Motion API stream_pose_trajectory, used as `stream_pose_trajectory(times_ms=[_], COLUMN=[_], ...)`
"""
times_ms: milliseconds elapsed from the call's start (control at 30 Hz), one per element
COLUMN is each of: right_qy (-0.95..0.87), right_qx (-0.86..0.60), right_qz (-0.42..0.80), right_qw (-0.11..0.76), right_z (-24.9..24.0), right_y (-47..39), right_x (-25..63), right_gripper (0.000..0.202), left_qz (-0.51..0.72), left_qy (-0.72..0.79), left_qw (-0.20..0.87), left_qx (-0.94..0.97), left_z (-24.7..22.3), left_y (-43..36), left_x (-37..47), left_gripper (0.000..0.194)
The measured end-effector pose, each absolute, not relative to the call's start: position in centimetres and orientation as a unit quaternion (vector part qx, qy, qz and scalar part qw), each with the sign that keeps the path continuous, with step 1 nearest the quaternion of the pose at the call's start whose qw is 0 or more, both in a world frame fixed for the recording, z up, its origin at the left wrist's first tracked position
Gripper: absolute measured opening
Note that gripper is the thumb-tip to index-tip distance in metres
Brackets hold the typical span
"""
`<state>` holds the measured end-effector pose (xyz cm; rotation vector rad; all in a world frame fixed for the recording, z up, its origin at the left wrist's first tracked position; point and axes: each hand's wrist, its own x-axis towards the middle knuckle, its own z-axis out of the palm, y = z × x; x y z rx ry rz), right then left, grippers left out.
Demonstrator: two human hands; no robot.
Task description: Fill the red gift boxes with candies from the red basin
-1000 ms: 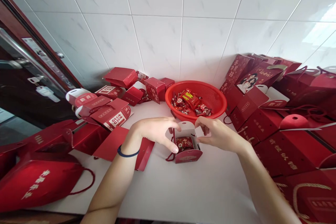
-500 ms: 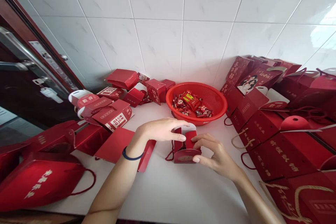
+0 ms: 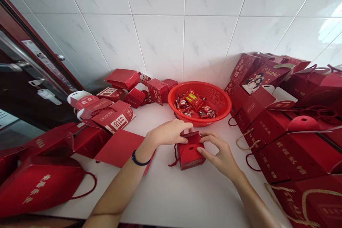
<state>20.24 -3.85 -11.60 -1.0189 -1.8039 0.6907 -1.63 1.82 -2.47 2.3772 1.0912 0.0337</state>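
Note:
A small red gift box stands on the white tabletop, its near flap with a round hole folded inward over the top and its far flap tilted in. A dark red cord handle hangs at its left side. My left hand, with a dark blue band on the wrist, has its bent fingers on the box's far left top. My right hand holds the right side, its thumb on the near flap and its fingers by the far flap. The box's inside is mostly hidden.
A red plastic basket holding wrapped sweets stands behind the box. Red boxes lie loosely at the left, near a larger red bag. Stacked red boxes with cord handles line the right. A tiled wall closes off the back.
The near flap of the small box has been folded from upright to inward over the opening. The far flap has tilted in too, and both hands have closed in on the top.

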Motion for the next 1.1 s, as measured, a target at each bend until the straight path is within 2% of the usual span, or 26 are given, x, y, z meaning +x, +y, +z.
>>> stream_pose_trajectory(times_ms=[233,367,433,600,700,800,933,1000,1100], right_qy=[-0.709,-0.698,-0.700,-0.700,-0.651,-0.579,-0.519,-0.543,-0.629], right_qx=[-0.447,-0.467,-0.475,-0.476,-0.488,-0.462,-0.390,-0.392,-0.426], right_qz=[0.307,0.325,0.334,0.351,0.388,0.478,0.558,0.562,0.503], right_qw=[0.451,0.435,0.416,0.400,0.433,0.472,0.517,0.486,0.411], right_z=[-12.3,-13.0,-13.1,-12.8,-12.4,-11.8,-10.8,-10.3,-10.0], right_y=[-3.7,-3.3,-3.0,-2.8,-2.9,-2.9,-3.1,-3.3,-3.6], right_x=[20.4,20.5,20.5,20.4,20.2,20.3,20.7,20.6,20.2], right_gripper=[0.026,0.049,0.055,0.034,0.043,0.045,0.041,0.037,0.033], left_qz=[-0.009,-0.010,-0.010,-0.023,-0.037,-0.054,-0.077,-0.074,-0.051], left_qy=[0.414,0.411,0.414,0.432,0.436,0.431,0.394,0.377,0.361], left_qw=[0.294,0.281,0.278,0.288,0.295,0.311,0.377,0.409,0.434], left_qx=[0.861,0.867,0.866,0.854,0.849,0.846,0.835,0.828,0.824], left_z=[-2.3,-2.3,-2.4,-2.6,-2.5,-2.6,-3.0,-3.3,-3.8], left_y=[1.9,1.7,1.6,1.4,1.5,1.8,2.4,2.8,3.2], left_x=[-2.7,-2.2,-1.8,-1.3,-1.6,-2.1,-2.4,-2.2,-2.1], left_gripper=[0.032,0.024,0.021,0.024,0.025,0.028,0.046,0.051,0.051])
